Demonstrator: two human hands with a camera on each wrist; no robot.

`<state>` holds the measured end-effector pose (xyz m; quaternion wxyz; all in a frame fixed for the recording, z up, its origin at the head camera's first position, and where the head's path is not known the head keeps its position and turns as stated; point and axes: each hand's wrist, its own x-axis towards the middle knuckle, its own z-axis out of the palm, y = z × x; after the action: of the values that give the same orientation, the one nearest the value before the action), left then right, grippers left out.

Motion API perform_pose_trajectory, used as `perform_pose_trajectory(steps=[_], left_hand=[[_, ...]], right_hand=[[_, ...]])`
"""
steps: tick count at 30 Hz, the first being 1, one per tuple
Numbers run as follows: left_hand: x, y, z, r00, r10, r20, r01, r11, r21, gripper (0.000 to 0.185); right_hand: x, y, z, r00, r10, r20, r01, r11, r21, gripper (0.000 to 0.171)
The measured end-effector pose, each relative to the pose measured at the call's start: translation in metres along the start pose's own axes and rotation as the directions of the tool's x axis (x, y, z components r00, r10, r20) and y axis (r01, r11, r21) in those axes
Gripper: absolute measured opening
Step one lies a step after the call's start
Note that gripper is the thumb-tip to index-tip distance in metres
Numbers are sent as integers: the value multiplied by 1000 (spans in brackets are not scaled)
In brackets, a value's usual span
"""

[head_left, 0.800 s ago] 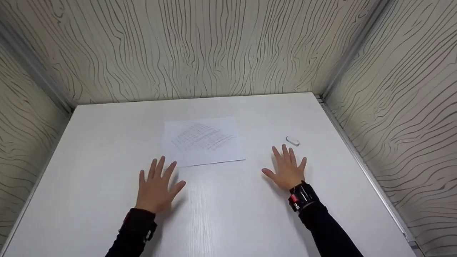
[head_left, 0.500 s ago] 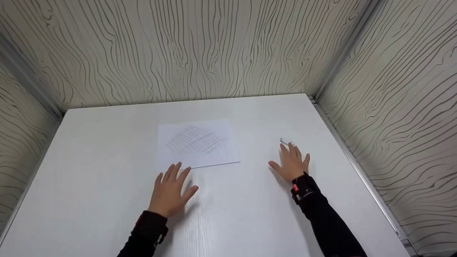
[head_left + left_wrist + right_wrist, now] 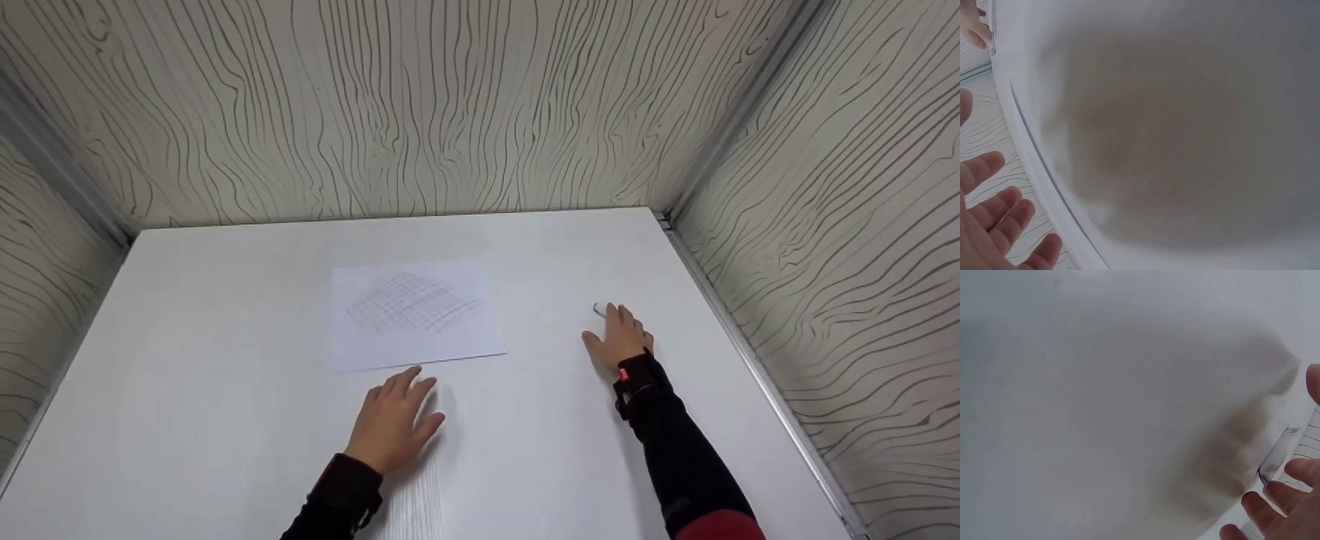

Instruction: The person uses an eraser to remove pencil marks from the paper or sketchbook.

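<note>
A sheet of white paper (image 3: 457,346) with crosshatched pencil lines (image 3: 412,304) lies flat on the white table. My left hand (image 3: 391,429) hovers just in front of its near edge, fingers loosely bent and holding nothing. To the right, my right hand (image 3: 624,339) reaches over a small white eraser (image 3: 599,309) with dark smudged ends, covering most of it in the head view. More of the eraser (image 3: 1279,453) shows in the right wrist view, where the fingertips (image 3: 1258,506) are right beside it, spread and uncurled.
The white table (image 3: 225,315) is backed by a wood-grain patterned wall (image 3: 420,112). A similar panel (image 3: 847,247) stands on the right, with a metal rail (image 3: 757,360) along the table's side.
My right hand has moved forward over the eraser, its fingers drawing closer together. The left hand has shifted right and back from the paper, its fingers less spread.
</note>
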<state>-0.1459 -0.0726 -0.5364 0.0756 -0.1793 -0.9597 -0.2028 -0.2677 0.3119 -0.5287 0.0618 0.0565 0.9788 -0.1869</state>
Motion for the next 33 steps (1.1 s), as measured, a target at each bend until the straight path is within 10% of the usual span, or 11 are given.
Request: perform_pose_trajectory(steps=[19,26,33], left_hand=[[-2,-4,2,1000,-12,8,12,1000,13,45],[0,-4,-2,1000,8,-29,-7,1000,17,41],[6,-2,-11,999,23,-29,-23,1000,-5,38]], right_hand=[[12,-12,9,988,-46,-149,33,995,-89,25],[3,-37,9,969,-221,-114,217,975,-42,26],[-25,-84,11,900,-427,-90,428,904,-13,26]])
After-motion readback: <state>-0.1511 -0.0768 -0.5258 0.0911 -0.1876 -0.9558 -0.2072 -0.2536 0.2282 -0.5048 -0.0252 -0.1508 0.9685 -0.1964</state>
